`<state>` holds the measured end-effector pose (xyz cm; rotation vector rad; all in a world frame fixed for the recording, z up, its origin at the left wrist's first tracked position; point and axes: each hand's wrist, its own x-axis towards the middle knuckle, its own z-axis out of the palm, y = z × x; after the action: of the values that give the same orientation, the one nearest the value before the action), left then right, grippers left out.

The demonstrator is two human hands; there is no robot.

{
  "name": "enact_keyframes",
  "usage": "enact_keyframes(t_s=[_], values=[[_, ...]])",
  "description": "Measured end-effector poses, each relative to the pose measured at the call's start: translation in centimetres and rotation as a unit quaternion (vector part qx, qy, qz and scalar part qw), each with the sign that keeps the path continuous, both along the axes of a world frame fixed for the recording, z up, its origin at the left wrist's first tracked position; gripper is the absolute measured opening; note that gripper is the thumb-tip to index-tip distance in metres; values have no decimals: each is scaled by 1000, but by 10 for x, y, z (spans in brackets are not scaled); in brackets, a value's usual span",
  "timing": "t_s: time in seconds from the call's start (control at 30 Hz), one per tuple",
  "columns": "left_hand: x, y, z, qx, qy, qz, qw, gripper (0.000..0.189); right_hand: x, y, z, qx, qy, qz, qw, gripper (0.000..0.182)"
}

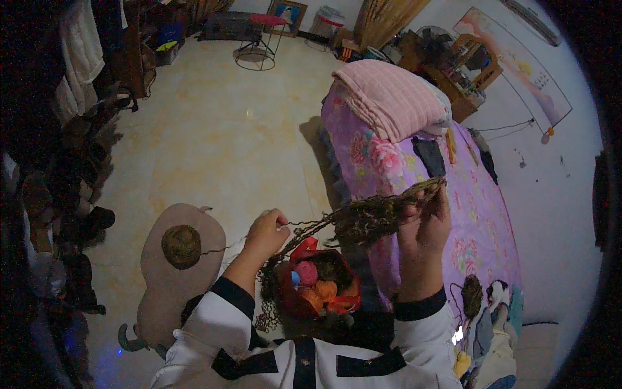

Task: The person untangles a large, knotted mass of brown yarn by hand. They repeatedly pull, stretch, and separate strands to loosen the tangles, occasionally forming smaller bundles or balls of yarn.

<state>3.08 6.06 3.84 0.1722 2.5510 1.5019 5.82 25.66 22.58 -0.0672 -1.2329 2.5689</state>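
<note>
My right hand (pixel 427 209) is closed around a loose hank of brown-green yarn (pixel 369 219), held up over the bed's edge. Strands run from it down to the left. My left hand (pixel 268 231), left of the hank, pinches one strand of that yarn. Below and between my hands stands a red bag (pixel 351 287) with pink (pixel 306 273), orange (pixel 325 290) and blue balls of yarn inside. A wound ball of brown-green yarn (pixel 181 246) rests on a beige cushioned seat (pixel 160 291) to the left, with a strand leading towards my left hand. Loose crinkled yarn hangs beside the bag.
A bed with a purple floral sheet (pixel 466 214) lies on the right, bearing a folded pink quilt (pixel 393 97) and some clothes (pixel 491 340). A round wire-legged stool (pixel 257 53) stands on the tiled floor at the back. Dark furniture and hanging cloth (pixel 82 58) line the left.
</note>
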Motion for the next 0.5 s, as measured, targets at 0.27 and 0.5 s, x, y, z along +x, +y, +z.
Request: enact_keyframes(t_s=[0.27,0.5], values=[[0,15,-37,8,79,-117,990,35,-5,21,20,32,70,5,997,20],[10,31,-3,15,119,-154,981,23,3,17,25,63,48,-13,997,22]])
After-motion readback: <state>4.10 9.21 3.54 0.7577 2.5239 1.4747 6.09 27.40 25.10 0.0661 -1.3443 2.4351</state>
